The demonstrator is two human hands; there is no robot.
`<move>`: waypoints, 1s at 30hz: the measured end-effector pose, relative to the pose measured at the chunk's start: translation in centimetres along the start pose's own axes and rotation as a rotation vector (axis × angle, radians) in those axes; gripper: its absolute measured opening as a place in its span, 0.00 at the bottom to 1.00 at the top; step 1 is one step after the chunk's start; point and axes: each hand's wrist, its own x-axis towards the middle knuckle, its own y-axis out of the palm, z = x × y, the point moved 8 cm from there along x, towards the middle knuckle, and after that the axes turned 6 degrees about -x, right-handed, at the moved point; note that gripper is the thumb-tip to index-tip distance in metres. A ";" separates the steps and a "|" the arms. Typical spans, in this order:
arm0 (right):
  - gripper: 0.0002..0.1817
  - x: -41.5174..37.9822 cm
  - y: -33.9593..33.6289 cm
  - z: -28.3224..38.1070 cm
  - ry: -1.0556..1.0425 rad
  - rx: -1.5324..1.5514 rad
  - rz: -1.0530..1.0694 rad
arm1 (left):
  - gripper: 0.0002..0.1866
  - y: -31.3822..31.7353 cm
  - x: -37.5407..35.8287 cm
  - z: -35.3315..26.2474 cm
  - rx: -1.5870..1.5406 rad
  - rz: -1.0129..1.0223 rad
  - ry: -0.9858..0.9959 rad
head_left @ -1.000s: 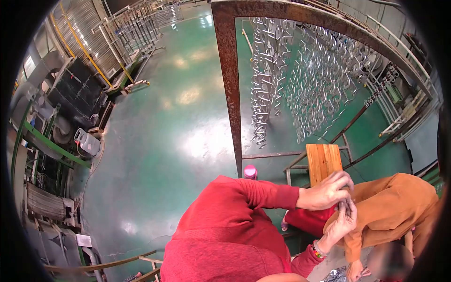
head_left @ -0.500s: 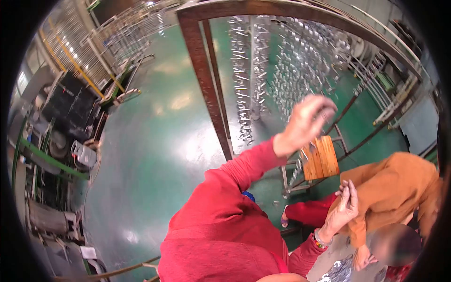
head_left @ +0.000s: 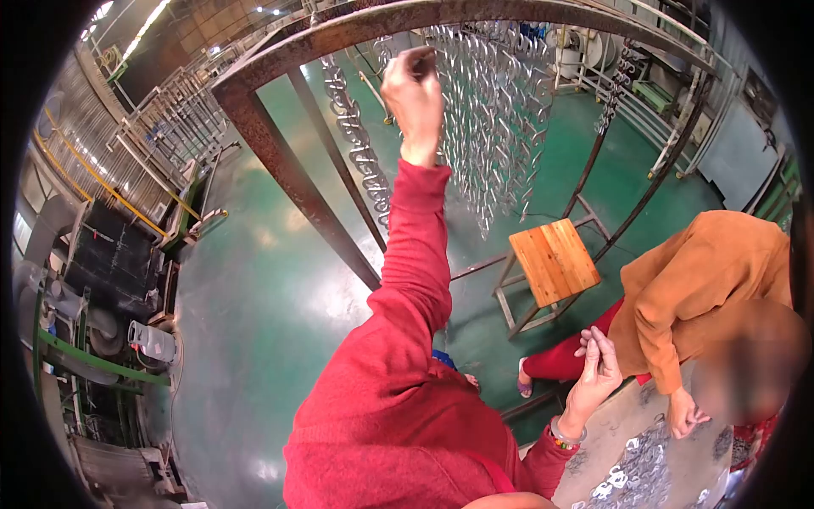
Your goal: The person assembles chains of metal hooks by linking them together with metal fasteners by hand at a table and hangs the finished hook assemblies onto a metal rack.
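My left hand (head_left: 415, 97) is raised at the top centre, near the rusty frame's top bar (head_left: 373, 32). Its fingers are curled; what lies between them cannot be made out. Strands of shiny metal hooks (head_left: 496, 119) hang just to its right, and another strand (head_left: 360, 144) hangs to its left. Lower right, my right hand (head_left: 595, 377), with a bracelet at the wrist, is held palm up above a grey work surface (head_left: 593, 475). Its fingertips are drawn together, and anything in them is too small to tell. Loose metal pieces (head_left: 636, 475) lie on that surface.
A co-worker in an orange jacket (head_left: 712, 263) sits at the right, one hand (head_left: 682, 413) over the metal pieces. A wooden stool (head_left: 555, 261) stands beneath the hanging strands. Dark machinery (head_left: 114, 254) and a grey gas cylinder (head_left: 153, 343) are at the left.
My left hand has moved up and left, to the frame's top. My right hand has shifted slightly left. The view has turned, bringing more of the hanging strands and stool into sight.
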 end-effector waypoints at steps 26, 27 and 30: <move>0.12 -4.2 -9.5 -4.9 0.273 -0.242 -0.338 | 0.16 5.4 8.9 12.6 0.854 -0.100 0.610; 0.11 -4.9 -9.7 -4.6 0.275 -0.230 -0.387 | 0.14 5.2 9.7 13.0 0.870 -0.065 0.570; 0.11 -7.0 -10.7 -6.2 0.279 -0.160 -0.386 | 0.17 4.0 10.4 13.1 0.597 -0.043 0.345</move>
